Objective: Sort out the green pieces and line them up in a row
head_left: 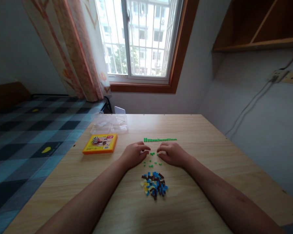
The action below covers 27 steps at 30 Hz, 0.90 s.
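Observation:
Small loose green toy bricks [150, 166] lie scattered on the wooden table between my two hands. My left hand [134, 154] rests on the left of them, its thumb and index finger apart with nothing visible between. From the right side, my right hand [173, 154] holds its curled fingertips around a tiny green brick [157, 155], close to the tabletop. Beyond both hands, a neat row of green bricks [158, 140] runs from left to right. Nearer to me sits a mixed pile of blue, brown and yellow bricks [155, 185].
An orange and yellow box [100, 144] lies on the left of the table [205, 201]. Behind it stands a clear plastic tray [109, 123]. A bed with a checked cover [46, 130] adjoins the table's left side; walls border the back and right.

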Tool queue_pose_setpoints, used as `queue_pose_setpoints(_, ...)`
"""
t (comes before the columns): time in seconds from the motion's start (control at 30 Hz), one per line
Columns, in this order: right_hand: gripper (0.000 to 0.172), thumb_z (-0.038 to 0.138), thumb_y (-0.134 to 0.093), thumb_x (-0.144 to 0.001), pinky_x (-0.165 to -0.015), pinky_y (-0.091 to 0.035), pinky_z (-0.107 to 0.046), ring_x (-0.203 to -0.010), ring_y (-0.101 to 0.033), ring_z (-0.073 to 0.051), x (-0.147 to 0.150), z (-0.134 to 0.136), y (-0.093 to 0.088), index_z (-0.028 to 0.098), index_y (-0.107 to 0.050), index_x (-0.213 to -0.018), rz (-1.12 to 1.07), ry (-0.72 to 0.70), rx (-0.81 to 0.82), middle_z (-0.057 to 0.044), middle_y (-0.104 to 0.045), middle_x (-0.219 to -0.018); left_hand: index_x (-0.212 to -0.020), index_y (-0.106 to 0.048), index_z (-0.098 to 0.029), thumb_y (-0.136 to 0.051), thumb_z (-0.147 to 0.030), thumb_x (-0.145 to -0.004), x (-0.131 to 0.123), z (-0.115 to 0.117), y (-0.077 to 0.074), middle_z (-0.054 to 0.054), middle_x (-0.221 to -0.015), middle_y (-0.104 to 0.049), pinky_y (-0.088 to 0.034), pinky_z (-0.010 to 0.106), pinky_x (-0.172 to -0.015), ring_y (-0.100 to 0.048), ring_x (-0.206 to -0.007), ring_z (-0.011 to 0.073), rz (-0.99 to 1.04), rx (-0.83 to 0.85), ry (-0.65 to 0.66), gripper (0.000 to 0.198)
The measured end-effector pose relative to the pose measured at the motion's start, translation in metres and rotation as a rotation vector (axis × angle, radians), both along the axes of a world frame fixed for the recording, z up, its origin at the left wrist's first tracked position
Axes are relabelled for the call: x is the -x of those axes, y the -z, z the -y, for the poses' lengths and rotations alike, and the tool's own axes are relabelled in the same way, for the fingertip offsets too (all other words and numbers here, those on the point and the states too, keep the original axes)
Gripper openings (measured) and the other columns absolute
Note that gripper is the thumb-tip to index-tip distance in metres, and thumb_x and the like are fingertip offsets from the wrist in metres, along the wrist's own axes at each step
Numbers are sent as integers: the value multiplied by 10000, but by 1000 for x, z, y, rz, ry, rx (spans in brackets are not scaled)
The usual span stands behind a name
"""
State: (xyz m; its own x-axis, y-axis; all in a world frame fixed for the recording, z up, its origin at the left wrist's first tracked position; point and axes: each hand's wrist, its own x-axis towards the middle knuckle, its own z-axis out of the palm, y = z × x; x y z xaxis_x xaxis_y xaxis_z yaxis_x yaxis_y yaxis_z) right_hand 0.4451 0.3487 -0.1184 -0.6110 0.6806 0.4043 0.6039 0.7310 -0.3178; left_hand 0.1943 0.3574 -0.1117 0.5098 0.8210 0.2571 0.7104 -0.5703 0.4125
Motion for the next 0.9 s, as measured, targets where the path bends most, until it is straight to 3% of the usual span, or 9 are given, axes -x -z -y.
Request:
queue_pose_setpoints(0.23, 167, 187, -619, -888, -732, -453, -258, -783, -647, -161, -2, -4, 1, 254, -767, -928, 57, -39, 19, -27, -716, -877, -1131, -725, -255, -562, -243, -896, -1, 2, 0, 23, -943, -689, -461, 274, -717, -593, -695, 135, 40, -33, -50, 287)
queue_pose_setpoints(0.4, 309, 106, -564, -880, -798, -467, -275, -872, -663, -169, -6, -5, 1, 260, -746, -1076, 18, 45, -9, -39, -729, -1025, -1129, -720, -249, -555, -235, -900, -2, 2, -2, 21, -925, -682, -455, 269, -701, -588, -686, 132, 47, -32, -44, 282)
queue_pose_setpoints(0.47, 265, 126, -575, -885, -786, -466, -274, -853, -661, -165, -8, -4, -1, 241, -746, -1051, -5, 82, -11, -46, -730, -1031, -1110, -725, -250, -550, -232, -902, -2, 2, -1, 20, -929, -682, -451, 266, -693, -587, -678, 128, 45, -30, -41, 273)
queue_pose_setpoints(0.6, 101, 204, -649, -867, -716, -444, -261, -743, -628, -149, -10, 0, -7, 211, -749, -879, 18, 59, 26, -32, -717, -856, -1090, -728, -246, -560, -224, -897, -1, 1, 1, 18, -933, -685, -446, 260, -679, -588, -677, 124, 53, -32, -38, 257)
queue_pose_setpoints(0.9, 70, 251, -696, -848, -708, -427, -258, -746, -625, -150, -3, 0, -5, 225, -758, -868, 44, 36, 48, -14, -706, -817, -1067, -731, -238, -545, -227, -905, -2, 1, 0, 20, -897, -679, -436, 262, -679, -582, -675, 126, 53, -35, -49, 247)
